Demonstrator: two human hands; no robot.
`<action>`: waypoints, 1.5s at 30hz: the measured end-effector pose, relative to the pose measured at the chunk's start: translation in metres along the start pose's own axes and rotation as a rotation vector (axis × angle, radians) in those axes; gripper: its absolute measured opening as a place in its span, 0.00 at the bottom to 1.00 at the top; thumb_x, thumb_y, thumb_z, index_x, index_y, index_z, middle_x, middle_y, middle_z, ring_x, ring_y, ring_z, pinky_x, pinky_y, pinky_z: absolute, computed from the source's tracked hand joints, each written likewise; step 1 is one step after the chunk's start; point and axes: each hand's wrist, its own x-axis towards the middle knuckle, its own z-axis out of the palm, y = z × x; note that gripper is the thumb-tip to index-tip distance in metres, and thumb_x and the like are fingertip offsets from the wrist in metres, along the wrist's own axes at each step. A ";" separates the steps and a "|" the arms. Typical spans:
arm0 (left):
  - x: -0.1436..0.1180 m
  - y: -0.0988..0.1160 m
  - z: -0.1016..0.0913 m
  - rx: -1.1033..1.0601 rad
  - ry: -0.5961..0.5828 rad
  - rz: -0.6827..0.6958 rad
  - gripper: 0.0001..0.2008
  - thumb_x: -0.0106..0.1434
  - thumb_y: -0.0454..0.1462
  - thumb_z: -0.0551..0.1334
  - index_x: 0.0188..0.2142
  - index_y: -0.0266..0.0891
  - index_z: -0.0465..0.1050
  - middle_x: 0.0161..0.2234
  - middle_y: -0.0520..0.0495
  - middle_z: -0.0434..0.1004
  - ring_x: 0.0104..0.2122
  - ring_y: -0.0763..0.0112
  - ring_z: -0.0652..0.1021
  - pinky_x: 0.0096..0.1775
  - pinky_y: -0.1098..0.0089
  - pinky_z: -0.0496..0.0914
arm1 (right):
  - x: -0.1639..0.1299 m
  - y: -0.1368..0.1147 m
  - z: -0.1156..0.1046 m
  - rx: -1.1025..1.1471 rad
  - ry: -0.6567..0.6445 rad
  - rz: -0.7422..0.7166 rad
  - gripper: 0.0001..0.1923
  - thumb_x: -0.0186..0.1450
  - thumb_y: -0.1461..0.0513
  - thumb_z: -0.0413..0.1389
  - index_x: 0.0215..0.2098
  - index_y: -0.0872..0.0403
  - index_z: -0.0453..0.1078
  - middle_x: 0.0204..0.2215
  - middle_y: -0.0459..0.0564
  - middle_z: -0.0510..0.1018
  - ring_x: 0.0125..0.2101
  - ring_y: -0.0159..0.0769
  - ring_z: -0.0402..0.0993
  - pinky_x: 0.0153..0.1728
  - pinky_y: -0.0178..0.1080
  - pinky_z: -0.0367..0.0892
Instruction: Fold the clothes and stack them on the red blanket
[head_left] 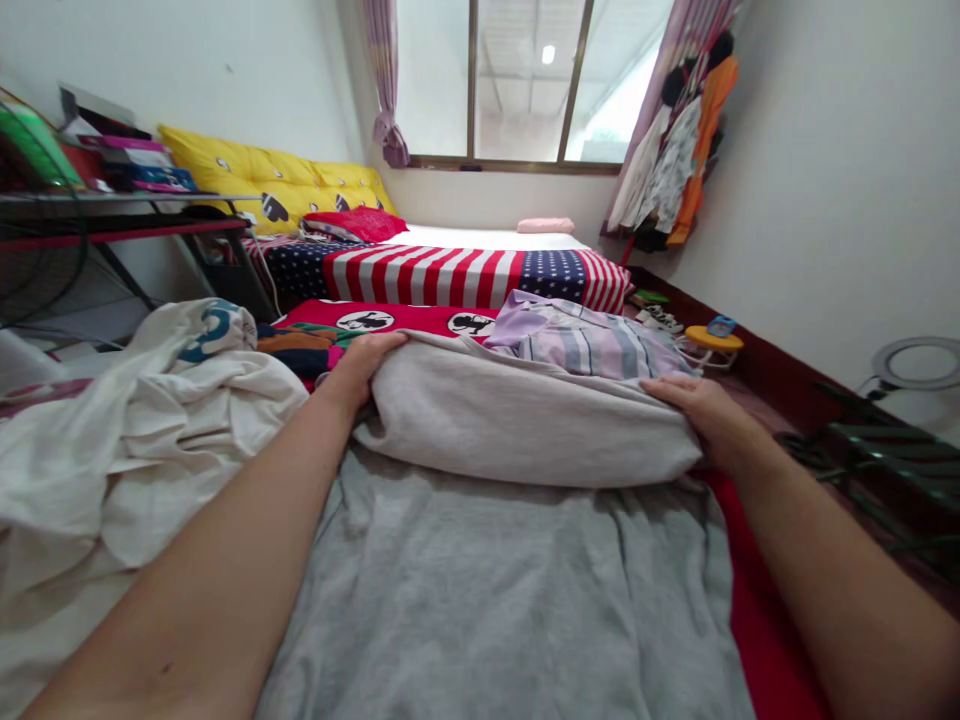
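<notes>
A grey garment (480, 560) is spread on the bed, and its far part is folded back toward the person, so that a thick fold (525, 420) lies across the middle. The fold is held at both ends. The left hand (367, 365) is placed at the left end of the fold, with the fingers curled over the edge and clamped on the cloth. The right hand (705, 410) rests at the right end of the fold, with the fingers laid together and flat on the cloth; whether the cloth is pinched from below cannot be told. It is judged that one fold is made, and that the near half is still loose and wrinkled, so more folding is left.

Left of the grey garment a pile of white laundry (127, 440) is heaped, touching it. Just behind the fold a striped shirt (585, 340) lies, and under it a red sheet (757, 610) is seen. Farther behind the fold, a stars-and-stripes blanket (465, 275) covers the bed, with yellow cushions (262, 180) against the left wall. Beyond that, a window (525, 80) with curtains is seen, and clothes (682, 150) are hung on the right of it. Right of the grey garment, near the wall, a dark metal rack (885, 460) stands on the floor.
</notes>
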 end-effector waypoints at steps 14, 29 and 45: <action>-0.037 0.015 0.046 0.685 -0.577 0.587 0.20 0.66 0.45 0.53 0.50 0.39 0.74 0.49 0.44 0.76 0.48 0.62 0.75 0.50 0.67 0.66 | -0.009 -0.002 0.044 -0.669 0.286 -0.604 0.10 0.63 0.57 0.53 0.36 0.52 0.74 0.37 0.51 0.79 0.40 0.41 0.75 0.43 0.41 0.66; -0.051 -0.012 0.058 0.957 -0.752 0.518 0.34 0.67 0.56 0.43 0.66 0.43 0.51 0.67 0.45 0.48 0.66 0.59 0.52 0.62 0.57 0.49 | -0.013 0.021 0.050 -1.092 0.063 -0.422 0.14 0.66 0.53 0.50 0.46 0.47 0.71 0.48 0.49 0.75 0.47 0.44 0.71 0.43 0.43 0.63; -0.111 0.025 0.027 1.090 -0.502 0.655 0.19 0.66 0.36 0.52 0.56 0.37 0.66 0.61 0.36 0.62 0.60 0.56 0.63 0.60 0.55 0.56 | -0.017 0.021 0.050 -1.099 0.064 -0.481 0.18 0.67 0.55 0.47 0.49 0.47 0.72 0.49 0.50 0.76 0.47 0.42 0.72 0.45 0.42 0.62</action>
